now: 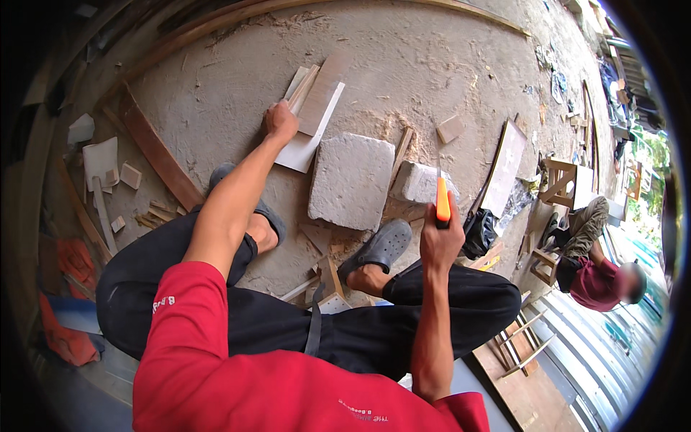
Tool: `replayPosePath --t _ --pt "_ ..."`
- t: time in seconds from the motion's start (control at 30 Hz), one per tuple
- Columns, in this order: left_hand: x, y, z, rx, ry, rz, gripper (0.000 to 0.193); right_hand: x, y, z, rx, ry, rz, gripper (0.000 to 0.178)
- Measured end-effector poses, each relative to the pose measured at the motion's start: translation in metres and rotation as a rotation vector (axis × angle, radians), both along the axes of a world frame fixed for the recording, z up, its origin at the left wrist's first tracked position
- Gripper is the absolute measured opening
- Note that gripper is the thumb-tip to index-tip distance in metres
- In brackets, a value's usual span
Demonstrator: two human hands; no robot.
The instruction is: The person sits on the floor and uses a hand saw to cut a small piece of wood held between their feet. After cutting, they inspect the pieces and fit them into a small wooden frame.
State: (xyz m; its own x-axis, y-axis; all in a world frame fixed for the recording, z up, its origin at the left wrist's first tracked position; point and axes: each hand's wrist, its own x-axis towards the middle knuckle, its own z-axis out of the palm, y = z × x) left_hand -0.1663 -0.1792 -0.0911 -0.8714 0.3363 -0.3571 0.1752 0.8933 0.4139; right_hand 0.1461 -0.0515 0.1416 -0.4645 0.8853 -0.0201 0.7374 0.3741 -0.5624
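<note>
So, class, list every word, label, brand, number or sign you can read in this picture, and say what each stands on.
Red shirt's left sleeve: short white lettering; wording not copied out here.
Red shirt's front: small white lettering, upside down in this view; wording not copied out.
Orange-and-yellow handle in the right hand: no lettering can be made out.
</note>
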Motion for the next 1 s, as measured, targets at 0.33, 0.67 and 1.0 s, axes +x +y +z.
replayPosePath --t 0.33,0.67,1.0 --pt "-0.019 -0.032 0.007 0.055 -0.104 0.029 0.048 0.103 0.047 -0.117 0.306 -0.643 0.311 0.080" --pt "-0.016 -0.088 0.008 0.208 -0.126 0.124 0.046 0.180 0.064 -0.195 -0.340 -1.004 0.006 0.108" --pt "0.003 -0.100 0.008 0.183 -0.215 0.230 0.048 0.230 0.059 -0.281 -0.520 -1.260 0.309 0.104"
